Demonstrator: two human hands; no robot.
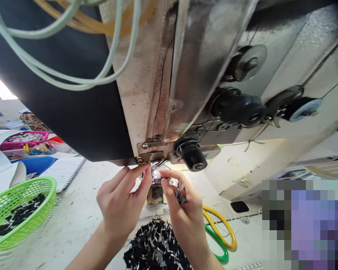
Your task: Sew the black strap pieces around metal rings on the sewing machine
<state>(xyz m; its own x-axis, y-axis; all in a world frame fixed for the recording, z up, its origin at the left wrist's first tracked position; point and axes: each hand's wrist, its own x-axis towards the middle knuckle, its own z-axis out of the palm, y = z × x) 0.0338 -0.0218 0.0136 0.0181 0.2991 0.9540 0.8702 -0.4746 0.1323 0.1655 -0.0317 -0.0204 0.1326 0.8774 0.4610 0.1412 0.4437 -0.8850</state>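
My left hand and my right hand meet just under the needle area of a large sewing machine that fills the upper view. Both hands pinch with thumb and forefinger at a small shiny piece by the presser foot. My right hand also clamps a few small dark pieces against its palm. A heap of small black and white pieces lies on the table between my wrists.
A green basket with dark pieces stands at the left. A spiral notebook, a blue tub and a pink basket lie behind it. Yellow and green scissor handles rest at the right. Pale cords hang above.
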